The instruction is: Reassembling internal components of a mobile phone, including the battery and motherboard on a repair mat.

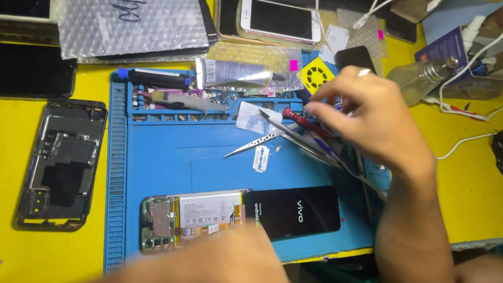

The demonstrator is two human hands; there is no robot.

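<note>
A person's right hand (370, 114) pinches at small tools near a red-handled screwdriver (305, 121) at the far edge of a blue repair mat (180, 152), while the blurred left hand (230, 267), its grip impossible to tell, rests by the opened smartphone (191, 216) lying near. The phone's detached screen (291, 209) is lit; its back frame (62, 163) lies apart at left, so reassembly remains.

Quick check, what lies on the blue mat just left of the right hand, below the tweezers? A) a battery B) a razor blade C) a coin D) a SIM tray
B: a flat razor blade lies on the blue mat under the tweezers, left of the right hand.
</note>
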